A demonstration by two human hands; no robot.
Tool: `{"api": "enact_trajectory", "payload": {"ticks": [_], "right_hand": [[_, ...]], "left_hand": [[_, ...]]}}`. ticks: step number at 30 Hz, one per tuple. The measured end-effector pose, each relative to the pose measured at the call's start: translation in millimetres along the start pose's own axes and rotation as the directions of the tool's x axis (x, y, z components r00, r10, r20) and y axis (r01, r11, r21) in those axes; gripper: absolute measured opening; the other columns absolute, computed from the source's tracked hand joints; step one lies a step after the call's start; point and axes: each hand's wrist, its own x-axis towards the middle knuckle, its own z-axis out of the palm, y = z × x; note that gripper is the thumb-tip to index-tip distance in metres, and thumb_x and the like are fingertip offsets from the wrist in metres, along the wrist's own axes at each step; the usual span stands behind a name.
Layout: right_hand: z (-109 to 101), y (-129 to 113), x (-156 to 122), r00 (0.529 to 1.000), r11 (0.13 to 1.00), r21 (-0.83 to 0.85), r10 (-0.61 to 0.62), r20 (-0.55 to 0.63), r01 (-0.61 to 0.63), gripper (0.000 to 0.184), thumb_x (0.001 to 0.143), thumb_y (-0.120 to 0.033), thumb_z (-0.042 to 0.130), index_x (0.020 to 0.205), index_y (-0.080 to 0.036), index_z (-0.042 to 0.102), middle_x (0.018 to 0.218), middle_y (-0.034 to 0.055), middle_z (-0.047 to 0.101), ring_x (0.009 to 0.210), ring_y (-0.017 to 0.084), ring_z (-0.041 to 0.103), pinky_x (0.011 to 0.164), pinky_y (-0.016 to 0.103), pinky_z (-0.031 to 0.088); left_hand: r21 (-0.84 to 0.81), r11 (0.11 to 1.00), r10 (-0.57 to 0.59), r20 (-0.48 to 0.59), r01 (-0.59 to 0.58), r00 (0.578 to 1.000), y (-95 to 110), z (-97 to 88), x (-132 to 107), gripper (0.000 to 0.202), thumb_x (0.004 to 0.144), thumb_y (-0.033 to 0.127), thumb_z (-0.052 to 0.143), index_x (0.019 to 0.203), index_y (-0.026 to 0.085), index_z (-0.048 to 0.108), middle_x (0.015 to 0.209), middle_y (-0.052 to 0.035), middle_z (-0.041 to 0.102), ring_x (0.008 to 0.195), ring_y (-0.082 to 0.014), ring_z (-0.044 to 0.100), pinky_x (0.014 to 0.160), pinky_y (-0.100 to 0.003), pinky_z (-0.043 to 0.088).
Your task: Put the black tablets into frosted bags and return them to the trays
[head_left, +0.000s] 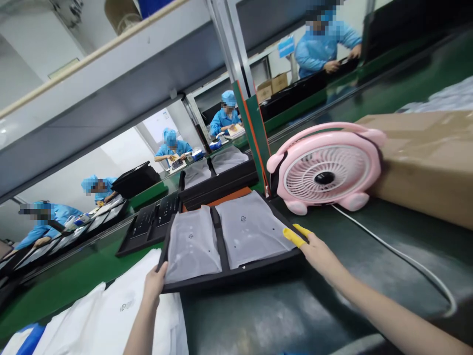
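Observation:
Between my hands is a black foam tray with two compartments, each with a flat item in a frosted plastic bag lying in it. My left hand grips the tray's near left corner, thumb on the rim. At the right edge, my right hand is closed on the rim, with yellow finger cots on its fingertips. The undersides of both grips are hidden. Below my left hand lies a pile of white plastic bags.
A pink fan with a white cord stands right, against a cardboard box. More black trays sit on the green conveyor. A metal post rises behind. Several people in blue work across the line.

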Motion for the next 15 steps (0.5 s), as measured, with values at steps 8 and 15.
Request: {"api": "enact_trajectory", "payload": {"ticks": [8, 15], "right_hand": [[65.1, -119.9, 81.7, 0.899, 0.871, 0.225, -0.426, -0.098, 0.437, 0.057, 0.068, -0.051, 0.060, 0.112, -0.015, 0.058, 0.113, 0.0119, 0.061, 0.107, 0.026, 0.054, 0.094, 0.039, 0.041], [135.2, -200.8, 238.2, 0.844, 0.877, 0.349, -0.107, -0.526, 0.329, 0.043, 0.079, -0.031, 0.043, 0.108, -0.002, 0.056, 0.108, 0.0202, 0.061, 0.099, 0.024, 0.057, 0.089, 0.037, 0.042]], "left_hand": [[-0.077, 0.994, 0.042, -0.332, -0.072, 0.942, 106.0, -33.2, 98.0, 0.038, 0.067, 0.038, 0.060, 0.090, 0.009, 0.064, 0.095, -0.0138, 0.067, 0.095, -0.0263, 0.061, 0.076, -0.032, 0.050], [-0.082, 0.964, 0.221, -0.289, -0.254, 0.932, 200.3, 57.5, 202.0, 0.034, 0.073, 0.032, 0.053, 0.092, 0.007, 0.065, 0.087, -0.0129, 0.068, 0.088, -0.0221, 0.062, 0.073, -0.026, 0.048]]}}
